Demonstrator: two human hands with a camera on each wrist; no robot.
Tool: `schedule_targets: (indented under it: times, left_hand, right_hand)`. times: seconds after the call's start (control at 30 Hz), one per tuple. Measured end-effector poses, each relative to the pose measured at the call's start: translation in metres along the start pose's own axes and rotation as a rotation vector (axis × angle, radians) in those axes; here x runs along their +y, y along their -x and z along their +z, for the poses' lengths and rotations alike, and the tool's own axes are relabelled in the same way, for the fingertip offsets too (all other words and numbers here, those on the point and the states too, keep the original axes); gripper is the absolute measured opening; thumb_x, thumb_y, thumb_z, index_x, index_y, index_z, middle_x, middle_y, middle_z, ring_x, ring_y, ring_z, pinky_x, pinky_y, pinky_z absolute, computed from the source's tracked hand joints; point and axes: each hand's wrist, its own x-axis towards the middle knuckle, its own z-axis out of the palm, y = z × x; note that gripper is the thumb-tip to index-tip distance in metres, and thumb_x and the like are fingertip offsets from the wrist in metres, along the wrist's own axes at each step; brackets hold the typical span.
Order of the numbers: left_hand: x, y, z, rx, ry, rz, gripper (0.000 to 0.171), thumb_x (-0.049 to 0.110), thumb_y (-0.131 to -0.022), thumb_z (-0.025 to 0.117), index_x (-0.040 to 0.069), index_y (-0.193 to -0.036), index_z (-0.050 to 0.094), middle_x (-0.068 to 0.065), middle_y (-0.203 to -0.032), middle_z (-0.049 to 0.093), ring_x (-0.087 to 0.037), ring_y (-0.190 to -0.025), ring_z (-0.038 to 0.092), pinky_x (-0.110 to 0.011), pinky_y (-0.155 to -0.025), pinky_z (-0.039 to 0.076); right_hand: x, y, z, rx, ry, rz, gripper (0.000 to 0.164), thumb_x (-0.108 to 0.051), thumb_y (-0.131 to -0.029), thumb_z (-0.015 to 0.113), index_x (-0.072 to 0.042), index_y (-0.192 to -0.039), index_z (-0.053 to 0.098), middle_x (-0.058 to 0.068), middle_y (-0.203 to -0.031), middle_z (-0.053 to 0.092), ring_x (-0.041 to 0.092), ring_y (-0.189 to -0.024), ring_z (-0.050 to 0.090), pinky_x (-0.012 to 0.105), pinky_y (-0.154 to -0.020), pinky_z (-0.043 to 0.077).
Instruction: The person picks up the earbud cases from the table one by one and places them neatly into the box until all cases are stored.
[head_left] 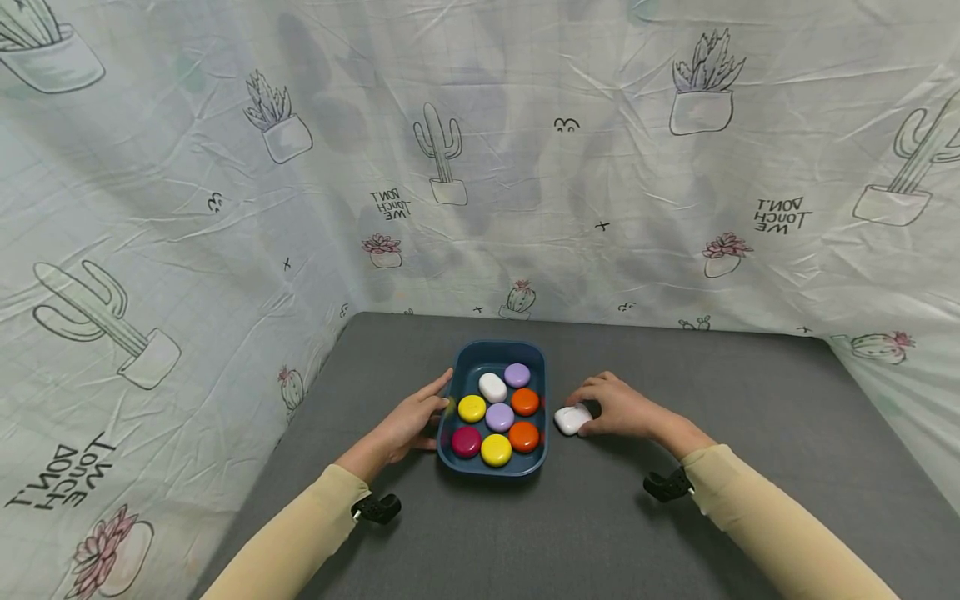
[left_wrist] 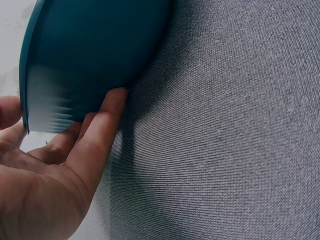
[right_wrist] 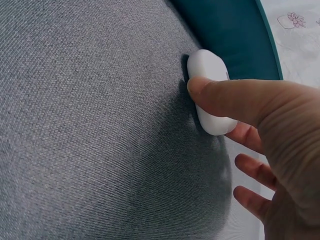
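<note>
A dark blue oblong tray (head_left: 491, 474) stands on the grey tabletop. In it lie glossy rounded pieces: purple (head_left: 517, 375), white (head_left: 492, 387), yellow (head_left: 472, 408), orange (head_left: 525, 402) and dark red (head_left: 467, 442). My left hand (head_left: 408, 423) touches the tray's left side with extended fingers; the left wrist view shows fingertips (left_wrist: 118, 95) against the outer wall. Just right of the tray, my right hand (head_left: 618, 407) pinches a smooth white rounded piece (right_wrist: 206, 65) low over the table, thumb across its near face. Its far side is hidden.
The grey cloth-covered table (head_left: 480, 542) reaches back to a hanging white sheet (head_left: 525, 167) printed with cacti, which also closes off the left side. Each wrist wears a black band (head_left: 377, 508), and both forearms have tan sleeves (head_left: 780, 517).
</note>
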Motion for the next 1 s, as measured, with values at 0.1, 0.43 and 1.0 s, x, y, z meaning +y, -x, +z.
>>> schedule_targets:
  times: [0.1, 0.43, 1.0]
  left_hand:
    - [0.000, 0.000, 0.000, 0.003, 0.000, -0.003, 0.058, 0.027, -0.107, 0.047, 0.045, -0.160, 0.030, -0.017, -0.169, 0.015, -0.048, -0.142, 0.037, -0.052, -0.083, 0.058]
    - [0.000, 0.000, 0.001, 0.008, -0.008, -0.001, 0.059, 0.027, -0.107, 0.047, 0.045, -0.160, 0.030, -0.018, -0.168, 0.016, -0.049, -0.140, 0.039, -0.053, -0.083, 0.058]
    - [0.001, 0.000, 0.001, 0.018, -0.004, -0.003, 0.058, 0.026, -0.107, 0.046, 0.044, -0.160, 0.031, -0.018, -0.168, 0.016, -0.050, -0.140, 0.039, -0.053, -0.081, 0.058]
  right_hand:
    - [0.000, 0.000, 0.000, 0.007, 0.003, -0.007, 0.041, -0.028, -0.082, 0.087, -0.022, -0.121, 0.075, 0.000, -0.122, 0.066, 0.032, -0.118, 0.050, 0.051, -0.092, 0.046]
    - [0.002, 0.003, 0.003, 0.051, 0.012, -0.026, 0.040, -0.030, -0.080, 0.088, -0.021, -0.117, 0.076, -0.001, -0.118, 0.067, 0.032, -0.115, 0.051, 0.050, -0.091, 0.046]
    - [-0.005, 0.009, -0.023, 0.159, 0.068, 0.039, 0.041, -0.027, -0.083, 0.087, -0.022, -0.122, 0.075, 0.003, -0.121, 0.067, 0.032, -0.117, 0.049, 0.051, -0.089, 0.045]
